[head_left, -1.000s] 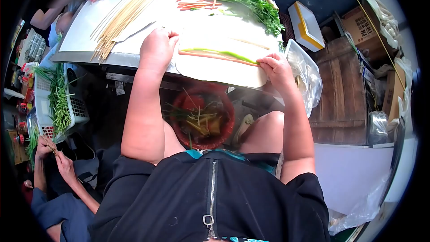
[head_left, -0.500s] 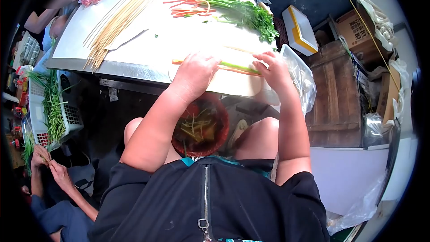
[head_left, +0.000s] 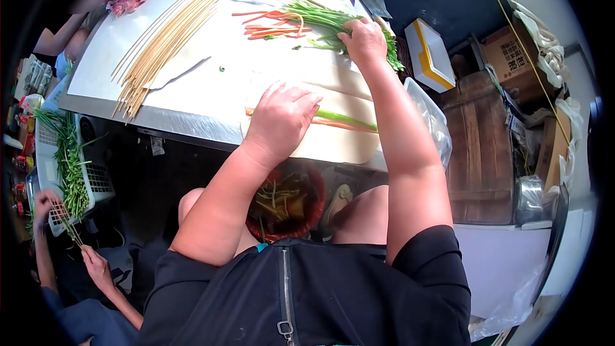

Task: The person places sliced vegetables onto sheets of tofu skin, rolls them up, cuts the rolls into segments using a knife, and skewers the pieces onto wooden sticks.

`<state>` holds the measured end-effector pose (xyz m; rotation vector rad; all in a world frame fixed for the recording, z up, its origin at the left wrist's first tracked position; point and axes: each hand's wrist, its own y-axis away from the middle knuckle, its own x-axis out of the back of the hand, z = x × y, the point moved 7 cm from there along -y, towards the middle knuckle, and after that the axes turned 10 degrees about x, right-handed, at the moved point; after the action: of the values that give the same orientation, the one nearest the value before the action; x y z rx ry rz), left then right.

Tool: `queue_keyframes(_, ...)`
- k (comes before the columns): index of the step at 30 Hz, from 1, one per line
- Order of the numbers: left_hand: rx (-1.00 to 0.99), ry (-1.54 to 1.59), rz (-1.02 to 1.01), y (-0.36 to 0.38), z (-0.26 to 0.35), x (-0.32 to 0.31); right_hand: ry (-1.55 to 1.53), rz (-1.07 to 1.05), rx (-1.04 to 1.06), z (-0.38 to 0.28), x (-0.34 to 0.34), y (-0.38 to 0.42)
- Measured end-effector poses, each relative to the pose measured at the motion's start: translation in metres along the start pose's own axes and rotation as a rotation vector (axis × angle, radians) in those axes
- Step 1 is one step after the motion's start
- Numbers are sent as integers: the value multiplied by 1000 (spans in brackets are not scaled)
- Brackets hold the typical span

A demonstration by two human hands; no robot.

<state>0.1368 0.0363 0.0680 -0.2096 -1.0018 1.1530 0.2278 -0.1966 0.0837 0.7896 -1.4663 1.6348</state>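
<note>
My left hand (head_left: 282, 118) is closed over a green stalk (head_left: 339, 116) and the orange carrot strips (head_left: 343, 126) beneath it. They lie lengthwise on a stack of pale, thin sheets (head_left: 339, 146) at the table's near edge. Farther back, my right hand (head_left: 366, 41) reaches into a bunch of leafy green herbs (head_left: 323, 16). Its fingers are curled down around the stems, and the fingertips are partly hidden among the greens. Beside the bunch lie more loose carrot strips (head_left: 272, 31).
Wooden skewers (head_left: 170, 48) and a thin blade (head_left: 182, 74) lie left on the white table (head_left: 224, 99). A cleaver (head_left: 371, 1) is at the back. Below stands a red basin (head_left: 317, 208). Another person's hands (head_left: 96, 266) hold thin sticks near a crate of greens (head_left: 99, 173).
My right hand has left the strips and moved back to the herb bunch. My left hand stays over the strips. The co-worker's hands at lower left have moved apart.
</note>
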Motion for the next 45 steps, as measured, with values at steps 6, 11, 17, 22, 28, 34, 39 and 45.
queue_keyframes(6, 32, 14, 3, -4, -6, 4, -187, -48, -88, 18, 13, -20)
queue_keyframes(11, 33, 21, 45, -5, -7, 9, -516, -8, -230, 52, 32, -35)
queue_keyframes(17, 53, 52, 61, -5, -9, 16, -916, 234, -392, 72, 69, -36)
queue_keyframes(22, 38, 1, 91, -4, -18, 22, -969, 284, -365, 75, 91, -34)
queue_keyframes(28, 538, 393, 259, -8, -89, 50, -489, -30, 8, 1, 129, 12)
queue_keyframes(34, 615, 600, 218, -5, -103, 60, -660, -204, 17, -50, 92, 99)
queue_keyframes(39, 640, 713, 206, -3, -102, 55, -954, -14, -235, -43, 95, 103)
queue_keyframes(45, 669, 1036, -70, -4, -69, 31, -1801, 132, -432, -69, 108, 90)
